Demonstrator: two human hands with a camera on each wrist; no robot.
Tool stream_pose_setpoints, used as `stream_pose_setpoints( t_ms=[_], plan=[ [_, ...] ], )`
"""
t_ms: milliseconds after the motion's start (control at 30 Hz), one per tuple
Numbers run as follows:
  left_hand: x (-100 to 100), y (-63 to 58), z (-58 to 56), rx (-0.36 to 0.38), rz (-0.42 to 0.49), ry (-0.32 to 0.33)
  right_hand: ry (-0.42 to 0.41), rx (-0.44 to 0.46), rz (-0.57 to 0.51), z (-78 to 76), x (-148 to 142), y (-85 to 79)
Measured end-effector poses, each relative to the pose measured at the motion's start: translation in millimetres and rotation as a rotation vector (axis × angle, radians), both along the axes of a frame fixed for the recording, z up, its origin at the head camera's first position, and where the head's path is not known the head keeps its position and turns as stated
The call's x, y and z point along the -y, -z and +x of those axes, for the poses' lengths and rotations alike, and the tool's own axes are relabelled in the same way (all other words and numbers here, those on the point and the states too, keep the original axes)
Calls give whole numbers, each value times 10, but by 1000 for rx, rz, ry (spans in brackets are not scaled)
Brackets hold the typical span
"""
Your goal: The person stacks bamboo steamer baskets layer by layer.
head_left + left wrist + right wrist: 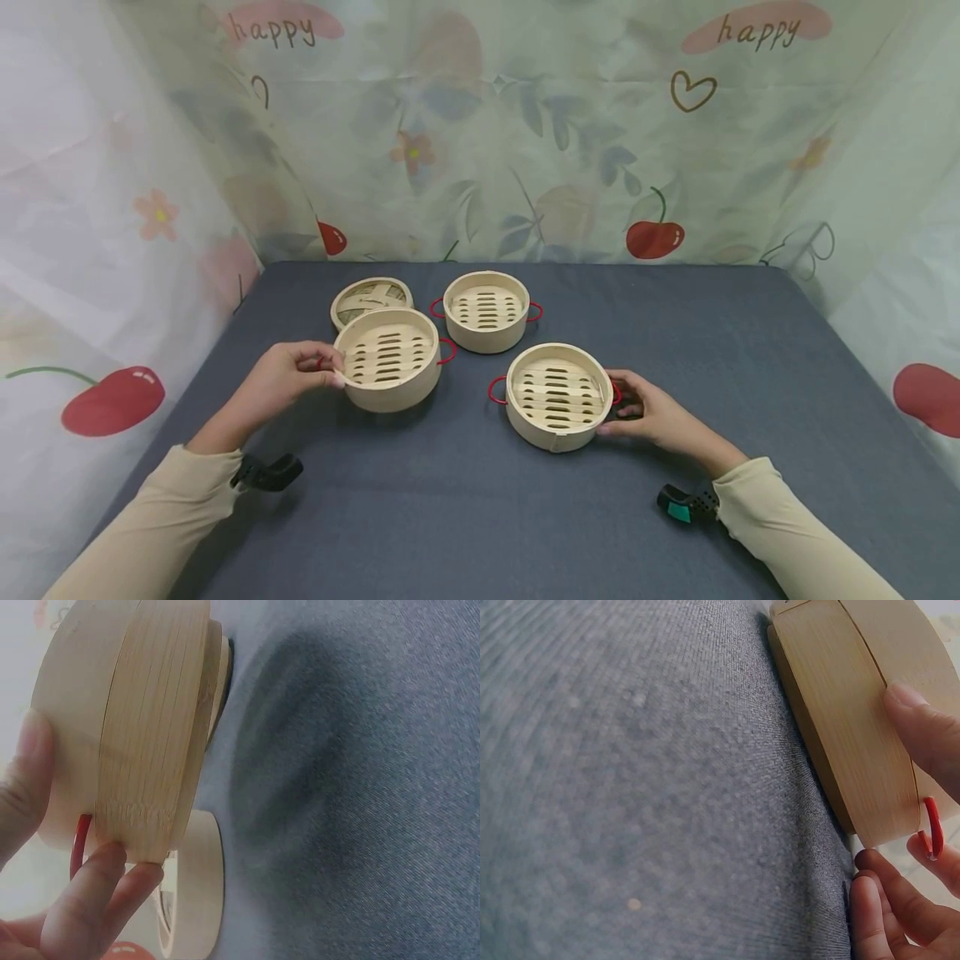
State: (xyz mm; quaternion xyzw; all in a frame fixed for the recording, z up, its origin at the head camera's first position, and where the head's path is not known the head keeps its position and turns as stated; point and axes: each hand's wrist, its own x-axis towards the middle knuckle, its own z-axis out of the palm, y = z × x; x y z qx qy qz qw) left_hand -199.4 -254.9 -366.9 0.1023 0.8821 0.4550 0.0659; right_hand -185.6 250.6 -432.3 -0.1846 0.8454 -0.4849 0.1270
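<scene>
My left hand point(288, 371) grips the left side of a round bamboo steamer basket point(387, 400), near a red handle point(79, 844). In the left wrist view, the thumb presses its wall and the fingers reach under the edge; a shadow on the cloth shows the basket raised. Over on the right, my right hand point(651, 411) holds a second bamboo steamer basket point(551, 437) by its right side. Its thumb lies on the wall, with the other fingers curled around the red handle point(934, 829). This basket's base sits on or very close to the cloth.
A third steamer basket point(486, 340) with red handles stands farther back. Beside it, a woven bamboo lid point(372, 287) lies partly hidden behind the left basket. Dark grey cloth point(480, 517) covers the table, and patterned curtains point(570, 150) enclose its back and sides.
</scene>
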Motion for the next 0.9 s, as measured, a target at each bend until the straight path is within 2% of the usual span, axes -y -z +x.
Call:
stream_pose_setpoints(
  t_ms=[400, 900],
  plan=[
    [-121, -112, -15, -12, 24, 16, 7, 1, 18, 1, -2, -8],
    [-315, -229, -10, -12, 41, 30, 0, 7, -13, -10, -2, 15]
  ],
)
